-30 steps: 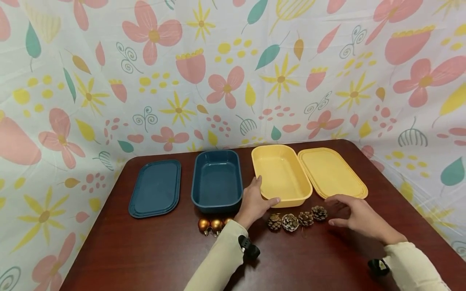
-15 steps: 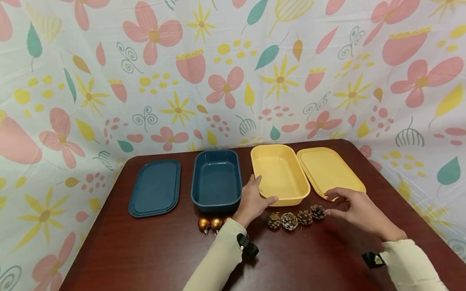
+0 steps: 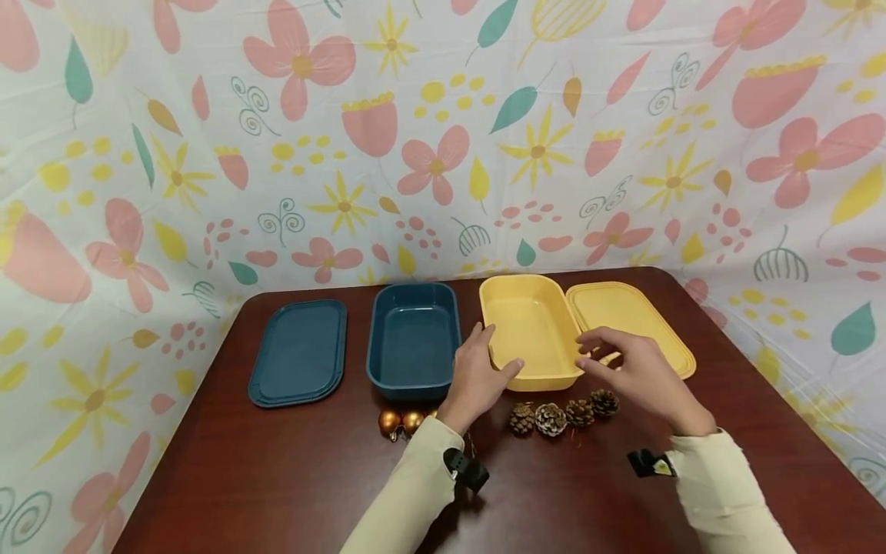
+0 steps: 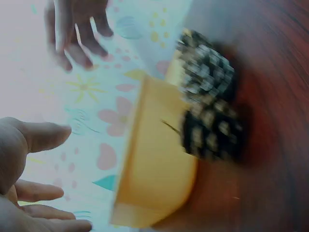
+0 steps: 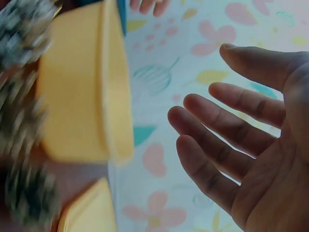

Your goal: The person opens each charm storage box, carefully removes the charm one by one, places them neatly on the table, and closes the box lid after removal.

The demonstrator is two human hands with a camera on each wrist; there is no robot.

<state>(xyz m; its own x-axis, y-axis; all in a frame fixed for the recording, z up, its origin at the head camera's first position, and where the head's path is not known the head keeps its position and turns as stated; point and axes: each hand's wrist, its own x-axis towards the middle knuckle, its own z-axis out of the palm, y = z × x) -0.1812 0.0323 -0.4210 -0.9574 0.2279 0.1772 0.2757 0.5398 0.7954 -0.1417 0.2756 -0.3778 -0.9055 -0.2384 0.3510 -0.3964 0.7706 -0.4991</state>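
Note:
A yellow rectangular container stands on the table with nothing inside. My left hand is over its near left corner, thumb and fingers apart; in the left wrist view the fingers are relaxed and hold nothing. On the other side, my right hand hovers by the near right corner, its fingers loosely bent. The right wrist view shows those fingers spread and apart from the container wall. Several pine cones lie in a row just in front of the container.
Right of the container lies a yellow lid. A dark blue container stands to its left, with a blue lid farther left. Copper-coloured baubles sit before the blue container, partly hidden by my left arm. A flowered cloth hangs behind the table.
My right hand has moved left and away from me, from beside the rightmost pine cone to the yellow container's near right corner. My left hand has barely shifted.

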